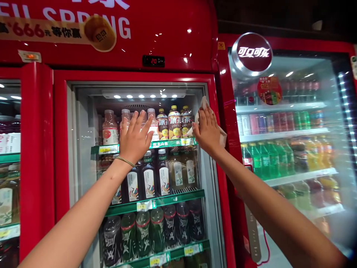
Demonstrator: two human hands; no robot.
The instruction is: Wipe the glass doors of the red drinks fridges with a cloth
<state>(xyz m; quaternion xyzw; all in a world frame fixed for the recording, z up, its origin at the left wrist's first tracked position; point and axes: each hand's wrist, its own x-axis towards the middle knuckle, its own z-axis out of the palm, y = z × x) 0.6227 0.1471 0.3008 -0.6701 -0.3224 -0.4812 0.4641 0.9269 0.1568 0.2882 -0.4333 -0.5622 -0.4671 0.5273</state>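
My left hand [136,138] lies flat on the glass door of a red drinks fridge [58,123], its fingers spread and nothing in it. A thin band circles that wrist. Close to the door's upper right edge, my right hand [208,128] presses a pale cloth [222,136] against the glass and frame. Parts of the cloth stick out above the fingertips and beside the palm; the rest is hidden under the hand. Behind the glass, iced tea bottles [174,123] stand on the top shelf between my hands, with pink-labelled bottles [110,128] to their left.
Dark bottles [148,176] and several more drinks fill the lower shelves. A second lit fridge [281,139] stands to the right, with a grey handle [253,238] on its near side. Above the door, a small display [153,61] reads 20. Another glass door borders the left.
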